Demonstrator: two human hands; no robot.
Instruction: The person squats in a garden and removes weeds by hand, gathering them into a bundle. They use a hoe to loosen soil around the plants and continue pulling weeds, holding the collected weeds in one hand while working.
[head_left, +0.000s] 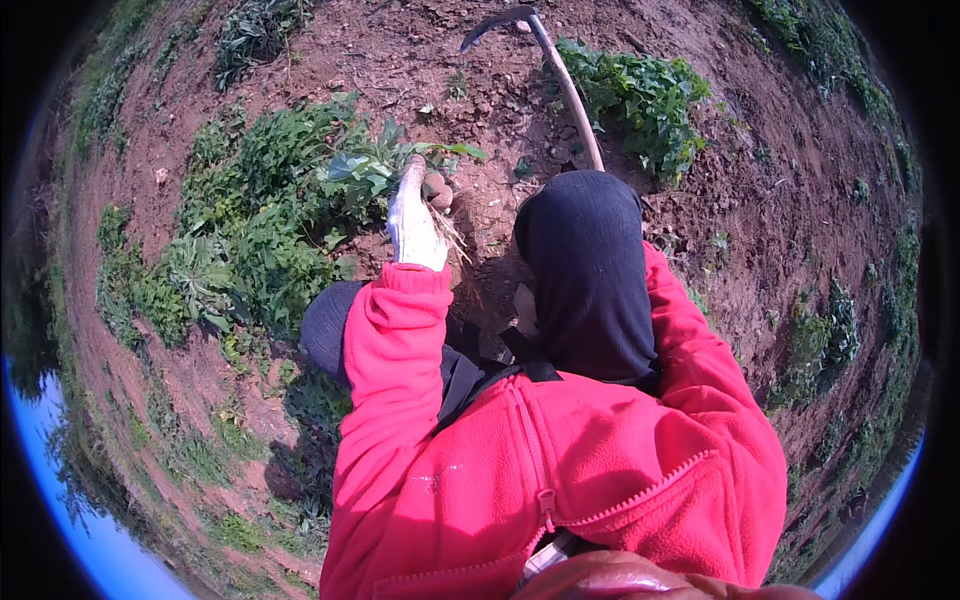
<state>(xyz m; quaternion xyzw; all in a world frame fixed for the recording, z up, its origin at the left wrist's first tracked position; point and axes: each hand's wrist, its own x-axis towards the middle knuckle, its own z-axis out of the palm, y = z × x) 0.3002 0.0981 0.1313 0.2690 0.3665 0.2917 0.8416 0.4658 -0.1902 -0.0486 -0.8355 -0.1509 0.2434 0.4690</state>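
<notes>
My left hand (418, 221), in a white knit glove with browned fingertips, grips a bunch of pulled weeds (367, 174). Broad green leaves stick out beyond the fingers, and pale stringy roots (450, 234) hang below the palm. My right hand is out of view behind my raised, dark-trousered knee (589, 270). From behind that knee a sickle (570, 86) reaches forward, its long wooden handle topped by a curved dark blade (496, 24) over the soil. Whatever holds the handle's lower end is hidden.
Leafy green vines (262, 180) cover the ground at my left. Another leafy clump (649, 109) grows right of the sickle handle. Reddish, cloddy soil (757, 187) stretches around, with a dark-leaved plant (255, 37) at the far left. My other knee (330, 322) is low beside the vines.
</notes>
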